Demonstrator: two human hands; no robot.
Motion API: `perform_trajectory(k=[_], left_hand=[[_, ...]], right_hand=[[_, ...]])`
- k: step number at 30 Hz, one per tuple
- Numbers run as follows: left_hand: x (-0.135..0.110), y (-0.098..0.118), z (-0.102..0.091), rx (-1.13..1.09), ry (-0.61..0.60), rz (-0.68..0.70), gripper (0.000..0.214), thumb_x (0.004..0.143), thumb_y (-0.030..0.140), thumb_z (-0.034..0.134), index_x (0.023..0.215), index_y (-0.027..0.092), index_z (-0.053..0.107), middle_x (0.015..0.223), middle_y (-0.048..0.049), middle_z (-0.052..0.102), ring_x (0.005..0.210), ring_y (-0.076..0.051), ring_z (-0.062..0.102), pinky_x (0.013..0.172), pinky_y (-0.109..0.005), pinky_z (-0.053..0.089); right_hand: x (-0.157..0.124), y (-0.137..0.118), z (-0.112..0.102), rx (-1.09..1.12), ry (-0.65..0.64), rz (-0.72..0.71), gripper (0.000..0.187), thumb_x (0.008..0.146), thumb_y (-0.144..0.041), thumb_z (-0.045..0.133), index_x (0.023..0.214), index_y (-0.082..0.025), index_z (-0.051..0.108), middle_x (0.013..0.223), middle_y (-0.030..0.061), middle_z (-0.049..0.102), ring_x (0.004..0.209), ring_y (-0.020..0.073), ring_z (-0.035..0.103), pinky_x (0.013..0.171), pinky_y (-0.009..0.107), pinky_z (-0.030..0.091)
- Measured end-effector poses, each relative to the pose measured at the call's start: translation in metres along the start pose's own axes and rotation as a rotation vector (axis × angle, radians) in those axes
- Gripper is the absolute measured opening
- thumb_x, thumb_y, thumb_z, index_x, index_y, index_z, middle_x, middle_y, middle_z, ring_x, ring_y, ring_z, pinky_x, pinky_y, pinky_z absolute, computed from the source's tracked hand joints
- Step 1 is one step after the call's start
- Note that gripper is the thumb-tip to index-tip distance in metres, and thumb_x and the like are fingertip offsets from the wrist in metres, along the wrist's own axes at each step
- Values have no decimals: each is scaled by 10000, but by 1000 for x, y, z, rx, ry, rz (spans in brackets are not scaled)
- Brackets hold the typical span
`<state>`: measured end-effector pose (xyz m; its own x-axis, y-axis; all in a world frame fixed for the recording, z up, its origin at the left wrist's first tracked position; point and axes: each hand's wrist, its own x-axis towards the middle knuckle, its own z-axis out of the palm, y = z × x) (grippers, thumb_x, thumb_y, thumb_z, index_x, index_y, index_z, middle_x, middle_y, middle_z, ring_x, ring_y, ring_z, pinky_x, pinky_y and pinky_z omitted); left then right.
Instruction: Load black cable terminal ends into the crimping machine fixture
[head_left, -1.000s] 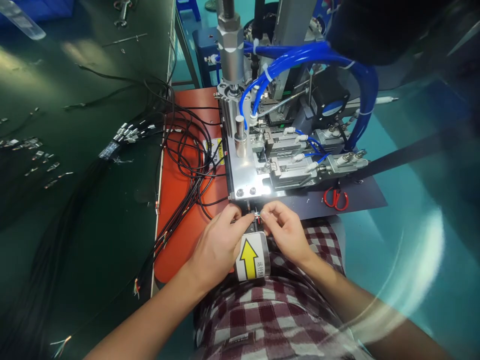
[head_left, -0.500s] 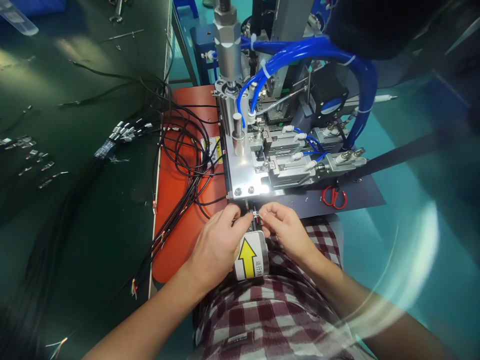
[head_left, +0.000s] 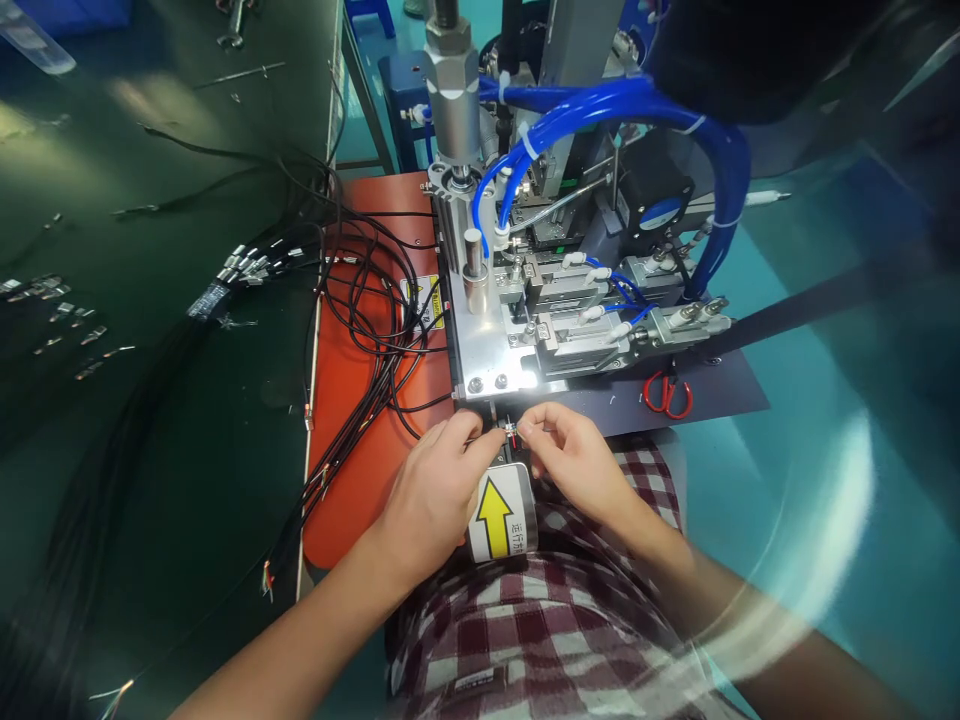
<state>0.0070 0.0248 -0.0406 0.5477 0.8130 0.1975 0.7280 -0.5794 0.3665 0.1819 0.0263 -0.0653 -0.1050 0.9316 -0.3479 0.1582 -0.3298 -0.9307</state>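
Observation:
My left hand (head_left: 435,490) and my right hand (head_left: 574,455) meet at the front edge of a metal machine plate (head_left: 487,355). Both pinch a thin black cable whose small end with red and silver bits (head_left: 512,433) shows between the fingertips. The fingers of each hand are closed in a pinch. Just below the hands sits a white label with a yellow arrow (head_left: 499,515). A tangle of black cables (head_left: 375,310) lies on the orange mat (head_left: 345,470) to the left of my left hand.
The machine carries blue air hoses (head_left: 600,105) and a silver cylinder (head_left: 454,95). Red-handled scissors (head_left: 667,393) lie on a dark mat to the right. Cable bundles with metal connectors (head_left: 247,265) and loose small metal parts (head_left: 67,330) rest on the green table.
Both hands stay pinched together on the cable end at the same spot. The view shifted slightly; nothing else moved.

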Motion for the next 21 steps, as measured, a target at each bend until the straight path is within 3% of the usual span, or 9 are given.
perform_trajectory(k=[3,8,17,21], left_hand=[[-1,-2,1,-28,2,-6,278,903,88,402,1026,123,650,876,-90,572,789,-188,568,658,-287,531],[-1,-3,2,-37,1,3,277,905,98,407,1051,118,642,887,-94,569,800,-192,570,661,-293,536],[-3,3,-1,10,-42,-29,249,891,90,454,1051,97,644,894,-106,578,810,-214,580,691,-328,546],[-3,1,1,-7,-27,-26,262,899,96,442,1073,107,637,895,-103,584,802,-212,579,685,-325,542]], right_hand=[[-1,-1,-1,-39,85,-75,169,842,-357,590,874,-191,599,711,-9,578,492,108,468,460,250,368],[0,5,5,-41,138,-158,159,851,-331,576,763,-199,564,616,-32,511,497,108,419,471,247,334],[7,0,7,276,14,118,198,766,-357,595,689,-189,522,462,-86,410,399,80,344,420,226,242],[4,1,1,176,14,106,237,801,-406,599,747,-178,558,513,-63,465,415,90,389,422,232,277]])
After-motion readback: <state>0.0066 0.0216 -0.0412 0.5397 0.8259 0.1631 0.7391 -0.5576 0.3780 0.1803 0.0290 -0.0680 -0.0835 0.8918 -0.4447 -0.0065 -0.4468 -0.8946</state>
